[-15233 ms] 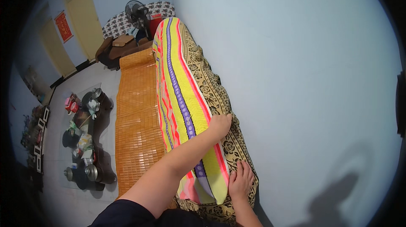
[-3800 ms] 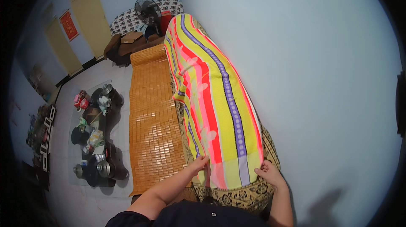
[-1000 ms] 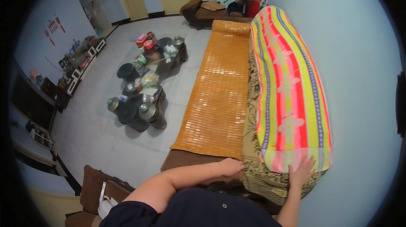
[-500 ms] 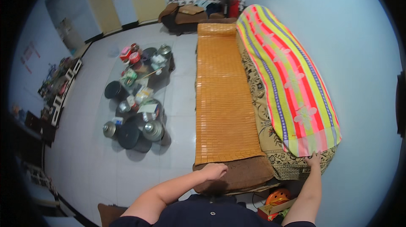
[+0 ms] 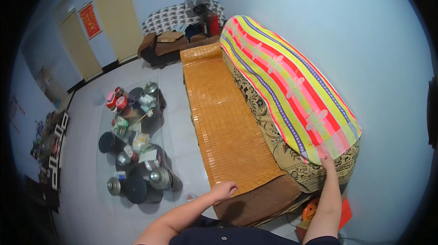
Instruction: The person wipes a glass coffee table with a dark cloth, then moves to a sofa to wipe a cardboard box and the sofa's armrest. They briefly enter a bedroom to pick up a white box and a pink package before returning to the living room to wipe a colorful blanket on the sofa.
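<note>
A long striped cloth point(image 5: 299, 92) in pink, red, yellow and purple, with pale flowers, lies along the sofa's backrest. At its near end my right hand point(image 5: 327, 162) has its fingers closed on the hem, partly hidden by the hand itself. Under it shows a beige and black patterned sofa cover point(image 5: 292, 160). My left hand point(image 5: 224, 191) is curled near the front corner of the tan slatted seat mat point(image 5: 230, 124), above the brown sofa arm point(image 5: 260, 201). Nothing shows in its fingers; whether it touches the mat I cannot tell.
A glass coffee table point(image 5: 102, 163) on the left holds metal canisters, boxes and bags, with dark stools around it. Another sofa point(image 5: 159, 21) and a standing fan point(image 5: 198, 5) are at the back. An orange stool point(image 5: 310, 208) sits below my right arm. A pale blue wall point(image 5: 383, 85) borders the sofa.
My view has turned, so the sofa now slants. The right hand's fingers, spread over the cloth's near edge before, are now closed on it. The left hand stays curled near the mat's corner.
</note>
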Demonstrator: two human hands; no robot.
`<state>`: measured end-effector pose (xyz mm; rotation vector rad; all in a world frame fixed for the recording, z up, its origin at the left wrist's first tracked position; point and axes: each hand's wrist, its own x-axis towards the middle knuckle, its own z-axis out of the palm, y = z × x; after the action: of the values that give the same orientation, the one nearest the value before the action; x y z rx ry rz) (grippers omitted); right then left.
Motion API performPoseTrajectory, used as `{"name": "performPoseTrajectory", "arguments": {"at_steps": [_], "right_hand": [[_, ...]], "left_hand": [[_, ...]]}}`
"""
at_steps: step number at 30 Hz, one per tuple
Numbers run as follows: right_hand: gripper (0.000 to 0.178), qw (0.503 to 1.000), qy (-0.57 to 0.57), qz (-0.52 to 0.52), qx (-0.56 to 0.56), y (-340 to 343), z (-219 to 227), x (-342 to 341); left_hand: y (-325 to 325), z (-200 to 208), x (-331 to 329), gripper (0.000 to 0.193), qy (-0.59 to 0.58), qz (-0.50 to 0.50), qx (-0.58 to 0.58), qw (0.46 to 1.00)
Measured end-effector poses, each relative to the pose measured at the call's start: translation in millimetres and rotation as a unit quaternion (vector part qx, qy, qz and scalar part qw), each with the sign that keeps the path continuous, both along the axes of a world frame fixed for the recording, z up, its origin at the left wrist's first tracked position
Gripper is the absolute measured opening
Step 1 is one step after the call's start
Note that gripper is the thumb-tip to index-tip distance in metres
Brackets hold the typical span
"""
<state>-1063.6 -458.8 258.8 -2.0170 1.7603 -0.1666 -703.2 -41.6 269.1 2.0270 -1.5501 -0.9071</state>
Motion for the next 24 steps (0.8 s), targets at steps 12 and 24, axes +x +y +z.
{"name": "performPoseTrajectory", "arguments": {"at_steps": [12,24], "right_hand": [[0.019,0.992,-0.077,-0.069,0.069,240.7,-5.4,292.3],[0.023,0.985,-0.141,-0.043,-0.093,184.4,19.2,343.0]], "left_hand": [[36.9,-8.8,246.4,0.021,-0.014,0.02,-0.002,1.0],[26.1,20.2,391.7,0.018,-0.101,0.116,-0.101,0.983]]}}
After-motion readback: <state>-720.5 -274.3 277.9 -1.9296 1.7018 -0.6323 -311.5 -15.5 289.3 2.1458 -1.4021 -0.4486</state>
